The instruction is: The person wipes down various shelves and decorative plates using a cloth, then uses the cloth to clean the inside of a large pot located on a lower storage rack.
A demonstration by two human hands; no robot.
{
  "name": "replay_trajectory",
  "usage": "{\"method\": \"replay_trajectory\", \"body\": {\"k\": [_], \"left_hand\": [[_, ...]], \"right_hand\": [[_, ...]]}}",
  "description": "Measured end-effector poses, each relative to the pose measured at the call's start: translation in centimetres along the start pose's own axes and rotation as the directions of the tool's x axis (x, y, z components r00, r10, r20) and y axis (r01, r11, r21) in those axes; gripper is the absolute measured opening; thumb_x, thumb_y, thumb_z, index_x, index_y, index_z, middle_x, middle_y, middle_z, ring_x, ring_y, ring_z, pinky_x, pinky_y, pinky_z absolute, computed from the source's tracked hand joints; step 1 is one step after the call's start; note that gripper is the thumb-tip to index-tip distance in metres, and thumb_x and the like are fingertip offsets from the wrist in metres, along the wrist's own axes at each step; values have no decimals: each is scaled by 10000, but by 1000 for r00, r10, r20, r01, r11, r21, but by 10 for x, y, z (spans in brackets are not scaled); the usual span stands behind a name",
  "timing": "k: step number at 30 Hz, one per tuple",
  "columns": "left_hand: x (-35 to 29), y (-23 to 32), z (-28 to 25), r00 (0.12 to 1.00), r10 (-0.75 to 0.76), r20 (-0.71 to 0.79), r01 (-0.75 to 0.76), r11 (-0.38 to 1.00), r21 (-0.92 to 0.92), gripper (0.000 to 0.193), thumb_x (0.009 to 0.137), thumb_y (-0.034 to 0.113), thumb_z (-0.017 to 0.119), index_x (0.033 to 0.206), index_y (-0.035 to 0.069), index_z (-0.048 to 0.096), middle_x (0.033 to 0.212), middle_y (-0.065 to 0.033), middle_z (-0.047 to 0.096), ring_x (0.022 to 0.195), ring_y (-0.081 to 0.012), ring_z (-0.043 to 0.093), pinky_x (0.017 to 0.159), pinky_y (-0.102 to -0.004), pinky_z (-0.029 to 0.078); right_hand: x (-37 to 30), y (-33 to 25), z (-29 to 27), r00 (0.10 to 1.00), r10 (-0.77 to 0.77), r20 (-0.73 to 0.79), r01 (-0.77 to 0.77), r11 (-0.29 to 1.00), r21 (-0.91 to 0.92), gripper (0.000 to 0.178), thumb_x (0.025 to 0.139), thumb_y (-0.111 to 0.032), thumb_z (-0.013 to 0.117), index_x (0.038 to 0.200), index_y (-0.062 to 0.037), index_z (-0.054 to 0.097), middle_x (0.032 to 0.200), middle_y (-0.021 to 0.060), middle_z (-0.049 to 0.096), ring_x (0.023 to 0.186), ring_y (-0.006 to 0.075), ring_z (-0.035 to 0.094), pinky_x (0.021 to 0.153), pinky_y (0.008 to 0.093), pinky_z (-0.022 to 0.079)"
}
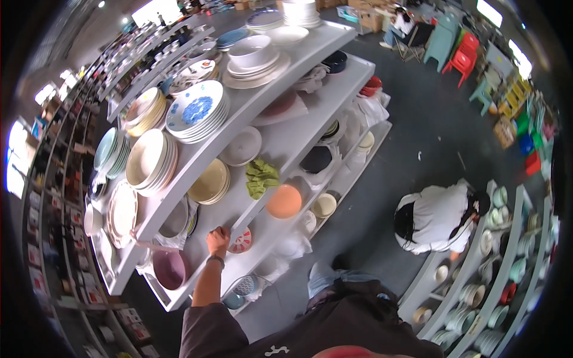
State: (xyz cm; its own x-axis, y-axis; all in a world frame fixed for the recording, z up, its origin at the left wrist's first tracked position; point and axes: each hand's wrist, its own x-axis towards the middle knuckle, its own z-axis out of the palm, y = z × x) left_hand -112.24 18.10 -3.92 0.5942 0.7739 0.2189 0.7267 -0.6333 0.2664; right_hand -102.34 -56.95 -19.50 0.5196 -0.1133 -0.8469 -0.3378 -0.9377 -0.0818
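My left hand (218,240) is at the front edge of a grey shelf board (246,222), its fingers curled closed; whatever they may grip is hidden. A band circles that wrist. Close by on the right, a red-and-white patterned bowl (241,240) sits a level lower. Toward the far side of the hand lie a crumpled green cloth (261,178) and a stack of yellowish bowls (210,182). A purple bowl (171,269) stands to the left, with a grey plate (174,219) behind it. Nowhere in the picture does my right hand show.
The top board carries stacked blue-flowered bowls (197,111) and cream bowls (149,160). An orange dish (284,201) is lower down. At right a person in white (436,218) bends toward another dish rack (465,268). Red chairs (462,56) stand farther off.
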Motion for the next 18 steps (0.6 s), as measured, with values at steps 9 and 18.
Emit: {"method": "replay_trajectory", "body": {"k": [9, 18], "left_hand": [[4, 20, -4, 999, 16, 28, -14, 997, -78, 289, 844, 278, 557, 676, 64, 656, 685, -168, 650, 652, -391, 622, 634, -478, 515], [-179, 42, 24, 812, 398, 427, -342, 917, -205, 397, 803, 315, 586, 1122, 79, 589, 954, -162, 669, 819, -352, 654, 701, -468, 537]], "right_hand": [[18, 7, -96, 977, -191, 96, 156, 944, 292, 437, 970, -428, 440, 1150, -49, 561, 1091, 100, 605, 1037, 276, 552, 932, 372, 441], [-69, -144, -105, 744, -141, 653, 166, 986, 24, 933, 781, -782, 426, 1494, -199, 279, 1503, 102, 318, 1323, 304, 335, 1032, 479, 346]]}}
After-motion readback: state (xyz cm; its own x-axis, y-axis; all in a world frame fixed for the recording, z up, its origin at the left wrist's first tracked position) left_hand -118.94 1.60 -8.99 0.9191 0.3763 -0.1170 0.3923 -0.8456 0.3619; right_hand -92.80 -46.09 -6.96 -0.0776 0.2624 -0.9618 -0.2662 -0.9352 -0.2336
